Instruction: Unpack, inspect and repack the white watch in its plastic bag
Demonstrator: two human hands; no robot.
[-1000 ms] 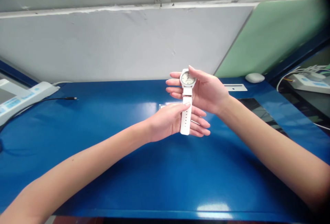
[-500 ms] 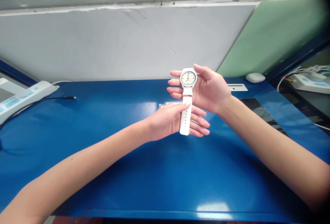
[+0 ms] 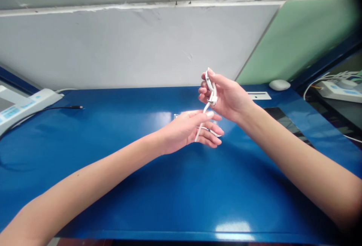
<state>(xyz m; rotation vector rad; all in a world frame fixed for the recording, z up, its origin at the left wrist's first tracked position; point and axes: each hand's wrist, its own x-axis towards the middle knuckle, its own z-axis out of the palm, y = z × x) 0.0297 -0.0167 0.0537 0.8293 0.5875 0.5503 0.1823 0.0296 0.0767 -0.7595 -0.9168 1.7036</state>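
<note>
A white wristwatch (image 3: 214, 98) hangs between my hands, turned nearly edge-on, so its dial does not show. My right hand (image 3: 233, 99) has thumb and curled fingers around the case at the top. Lower down, my left hand (image 3: 181, 132) pinches the strap under its thumb, the other fingers stretched out behind it. A thin white strip shows among those left fingers; I cannot tell whether it belongs to the watch. Behind the left hand, the edge of a small clear item (image 3: 175, 116) peeks out, mostly hidden.
A blue table (image 3: 158, 197) runs back to a grey panel. At left lie a white power strip (image 3: 46, 97) and a black cable (image 3: 63, 107). A white mouse (image 3: 279, 85), a white card (image 3: 258, 95) and a dark flat panel (image 3: 283, 123) are on the right.
The watch has turned from face-on to edge-on, hiding its dial. My right fingers have curled in around the case, and that hand has shifted slightly. My left hand stays nearly in place.
</note>
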